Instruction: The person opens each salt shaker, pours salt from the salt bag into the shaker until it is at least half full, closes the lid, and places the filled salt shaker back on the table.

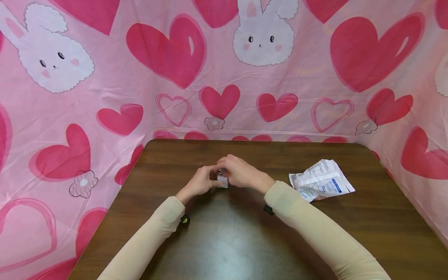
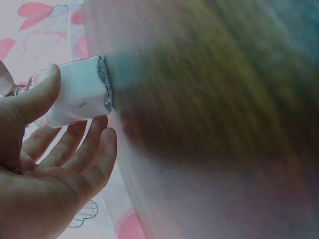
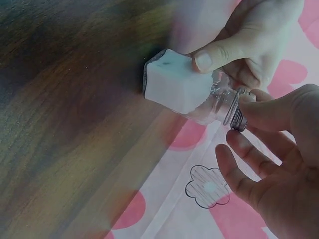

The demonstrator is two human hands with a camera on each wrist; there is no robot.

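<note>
A small square glass salt shaker (image 1: 223, 181), filled most of the way with a white substance, stands at the middle of the table, held between both hands. My left hand (image 1: 200, 181) grips its body, with the thumb across one side in the left wrist view and fingers behind. At the top, my right hand (image 1: 242, 172) pinches the dark ridged rim (image 3: 239, 117) of the shaker between thumb and fingers; the other fingers spread loosely. Clear glass shows above the white fill in the right wrist view. Whether the rim is a separate cap or the neck's thread, I cannot tell.
A white printed plastic packet (image 1: 322, 181) lies crumpled on the table to the right, beyond my right forearm. The dark wooden table (image 1: 217, 241) reaches back to a pink cloth (image 1: 224, 74) with hearts and rabbits, which hangs behind and at both sides.
</note>
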